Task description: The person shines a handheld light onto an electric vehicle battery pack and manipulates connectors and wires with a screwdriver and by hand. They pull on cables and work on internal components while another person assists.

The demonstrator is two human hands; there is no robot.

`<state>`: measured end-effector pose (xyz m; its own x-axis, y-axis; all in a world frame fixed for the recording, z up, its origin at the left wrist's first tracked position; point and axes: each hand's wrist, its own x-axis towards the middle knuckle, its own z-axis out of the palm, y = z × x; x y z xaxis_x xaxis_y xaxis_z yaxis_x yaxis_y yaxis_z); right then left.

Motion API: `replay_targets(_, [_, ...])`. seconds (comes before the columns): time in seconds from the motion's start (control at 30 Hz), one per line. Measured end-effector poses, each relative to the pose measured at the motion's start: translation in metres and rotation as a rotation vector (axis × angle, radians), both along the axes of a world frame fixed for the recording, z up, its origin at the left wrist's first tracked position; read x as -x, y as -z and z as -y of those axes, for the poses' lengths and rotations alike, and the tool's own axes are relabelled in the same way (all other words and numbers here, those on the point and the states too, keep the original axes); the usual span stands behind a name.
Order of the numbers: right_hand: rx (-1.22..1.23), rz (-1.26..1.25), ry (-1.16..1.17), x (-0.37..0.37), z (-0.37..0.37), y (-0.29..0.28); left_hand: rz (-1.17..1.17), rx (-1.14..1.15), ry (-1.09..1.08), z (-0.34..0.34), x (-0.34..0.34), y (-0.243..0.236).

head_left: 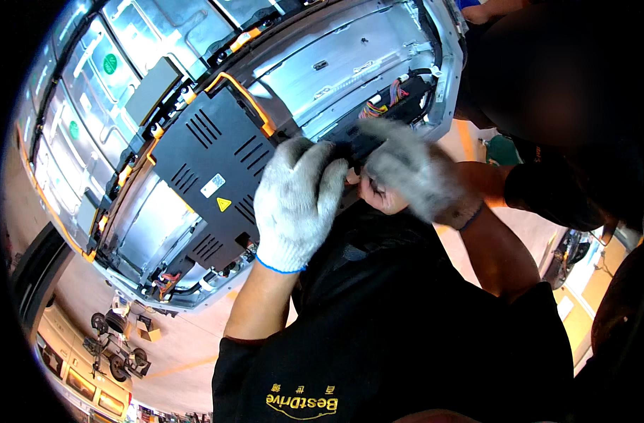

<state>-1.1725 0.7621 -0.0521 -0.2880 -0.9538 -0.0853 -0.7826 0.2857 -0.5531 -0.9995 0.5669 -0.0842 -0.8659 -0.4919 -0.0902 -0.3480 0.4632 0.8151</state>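
My left hand (297,201), in a white knit glove with blue cuff, is curled at the near edge of the battery pack's dark housing, beside a black cover (209,176) with slots and a yellow warning label; what its fingertips grip is unclear. My right hand (420,176), in a grey glove, is smeared by motion just to its right, over a black strip with bundled coloured wires (382,102). A co-worker's bare hand (378,195) reaches between my hands at the same edge, fingers bent. The pack's metal modules (107,67) with orange connectors fill the upper left.
A co-worker (561,176) in dark clothing stands close at the right, another hand (477,13) at the top. Below lie a floor (181,352) with orange lines, a small wheeled stand (121,356), a cardboard box (148,329) and a beige vehicle (82,359). A tan bench (593,275) stands at right.
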Motion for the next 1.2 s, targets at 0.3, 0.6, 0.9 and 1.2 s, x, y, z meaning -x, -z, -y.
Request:
replay_targets(0.3, [-0.393, 0.493, 0.136, 0.007, -0.043, -0.005, 0.356, -0.069, -0.025, 0.015, 0.004, -0.034])
replay_targets(0.6, [-0.087, 0.071, 0.131, -0.016, -0.061, 0.01, 0.279, -0.126, -0.124, 0.004, -0.006, -0.02])
replay_targets(0.9, [-0.355, -0.028, 0.066, -0.035, -0.042, 0.007, 0.251, -0.216, -0.159, -0.003, -0.01, -0.021])
replay_targets(1.2, [-0.334, 0.034, 0.169, -0.063, -0.038, 0.031, 0.253, -0.204, -0.151, -0.001, -0.012, -0.015])
